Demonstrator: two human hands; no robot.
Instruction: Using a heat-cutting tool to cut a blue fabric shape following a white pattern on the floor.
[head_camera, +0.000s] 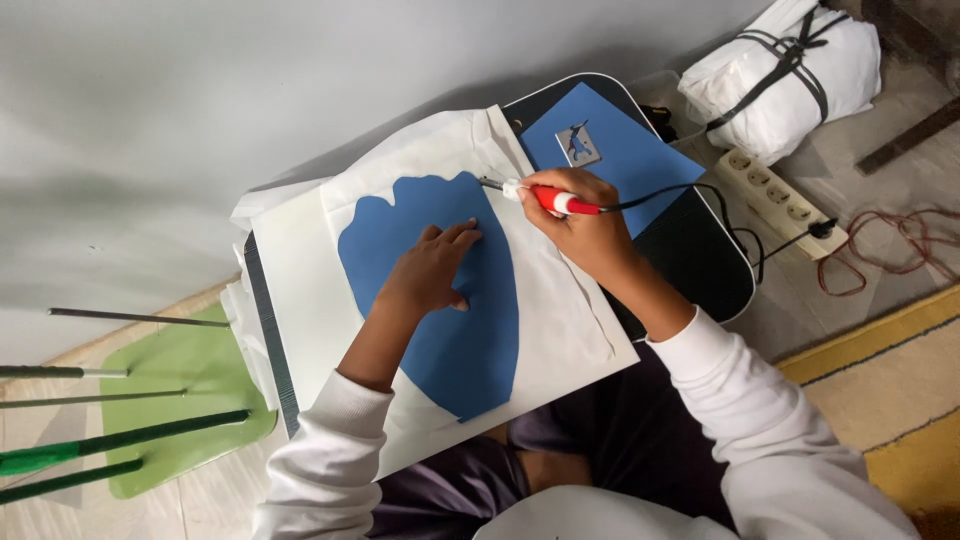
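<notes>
My left hand (432, 268) lies flat, fingers together, on a blue cut-out sheet (450, 330) resting on white fabric (570, 310) over a lap board. My right hand (575, 215) grips a red and white corded pen-shaped tool (545, 198). Its metal tip touches the white fabric at the blue shape's upper right edge. A black cord runs from the tool to the right.
A second blue sheet (625, 150) with a small grey cut-out piece (578, 143) lies on a dark tray (700, 260). A power strip (780, 200), a tied white bundle (785, 75) and red wire (890, 250) sit on the right floor. A green stool (170, 390) stands left.
</notes>
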